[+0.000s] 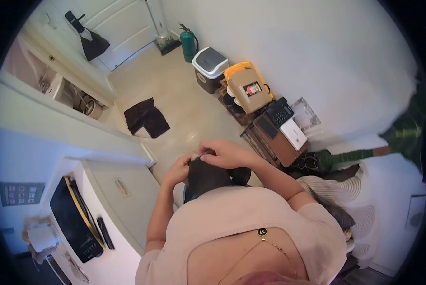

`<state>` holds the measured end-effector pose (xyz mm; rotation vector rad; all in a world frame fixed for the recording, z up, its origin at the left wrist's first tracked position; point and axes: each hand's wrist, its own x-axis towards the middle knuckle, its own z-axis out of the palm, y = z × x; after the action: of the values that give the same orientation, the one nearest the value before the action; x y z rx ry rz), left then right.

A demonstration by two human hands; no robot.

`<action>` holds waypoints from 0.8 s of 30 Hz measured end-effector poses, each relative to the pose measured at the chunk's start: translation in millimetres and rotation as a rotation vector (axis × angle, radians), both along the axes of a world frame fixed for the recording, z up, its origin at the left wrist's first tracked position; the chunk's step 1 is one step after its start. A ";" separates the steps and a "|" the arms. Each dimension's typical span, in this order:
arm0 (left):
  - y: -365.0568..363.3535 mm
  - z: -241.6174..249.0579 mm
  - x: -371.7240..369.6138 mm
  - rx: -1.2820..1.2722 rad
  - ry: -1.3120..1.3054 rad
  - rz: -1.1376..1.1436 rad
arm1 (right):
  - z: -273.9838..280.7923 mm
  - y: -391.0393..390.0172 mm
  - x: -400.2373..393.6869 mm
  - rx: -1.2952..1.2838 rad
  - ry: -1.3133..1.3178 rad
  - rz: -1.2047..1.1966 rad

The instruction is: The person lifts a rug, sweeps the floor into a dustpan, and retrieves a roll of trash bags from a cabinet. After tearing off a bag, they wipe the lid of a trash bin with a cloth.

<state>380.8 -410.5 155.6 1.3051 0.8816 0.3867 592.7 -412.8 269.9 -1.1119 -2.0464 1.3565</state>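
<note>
A dark cloth-like item (208,176) hangs in front of my body at waist height, just beyond my light top. Both hands are at its upper edge. My left hand (178,170), on the left side of the view, has its fingers curled at the item's top left corner. From the right side of the view my right hand (222,153) reaches over the top edge, with thumb and fingers pinched on the dark material. The fingertips of the two hands nearly meet. The item's lower part is hidden by my chest.
A dark mat (146,118) lies on the floor ahead. Along the right wall stand a fire extinguisher (188,45), a bin (210,66), a cardboard box (251,90) and a brown table (286,142) with a phone. At left, a white counter (113,232) holds a black cooktop (75,221).
</note>
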 end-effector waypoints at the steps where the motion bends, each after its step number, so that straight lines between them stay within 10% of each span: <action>1: 15.3 -5.4 -0.2 -0.058 0.041 0.081 | -6.8 22.0 3.4 0.088 0.004 -0.084; 9: 213.1 -21.3 -43.0 -0.030 0.098 0.800 | -121.1 240.5 122.3 0.165 -0.410 -0.568; 24: 549.9 3.0 49.7 -0.125 0.153 0.265 | -234.4 462.9 314.3 0.308 -0.767 -1.363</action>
<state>430.5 139.4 158.7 1.1164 1.1949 0.4350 906.9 50.1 35.4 -2.3683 -1.1272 -0.0902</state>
